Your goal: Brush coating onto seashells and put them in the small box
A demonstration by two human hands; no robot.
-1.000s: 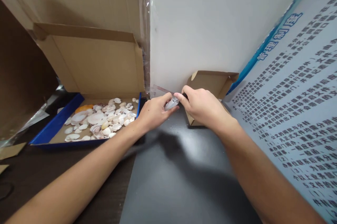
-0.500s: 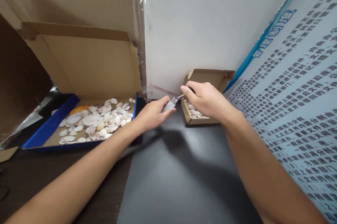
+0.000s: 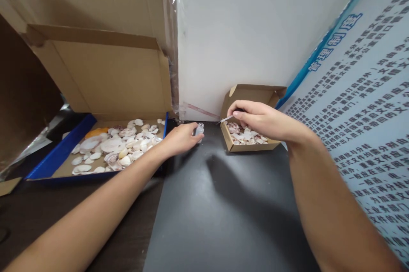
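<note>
My left hand point(image 3: 182, 139) is closed around a small clear bottle point(image 3: 200, 130) with an open threaded neck. The bottle is upright, low over the grey mat; whether its base touches the mat I cannot tell. Pinched in my right hand point(image 3: 255, 116) is a thin pale stick, a brush-like applicator point(image 3: 226, 118), its tip pointing down to the left. Its top end is hidden by my fingers. Behind and below that hand is a small open cardboard box point(image 3: 252, 147) with shells point(image 3: 244, 136) in it.
At the left, a larger blue-edged cardboard box point(image 3: 60, 153) with its lid raised holds several white shells point(image 3: 111, 146) and an orange one point(image 3: 96, 132). A white panel point(image 3: 239, 29) stands behind the grey mat point(image 3: 204, 221). A printed poster point(image 3: 367, 106) leans along the right.
The applicator has moved away from the bottle's mouth, rightward to the small box's left edge. My left hand has lowered the bottle and turned it from tilted to upright.
</note>
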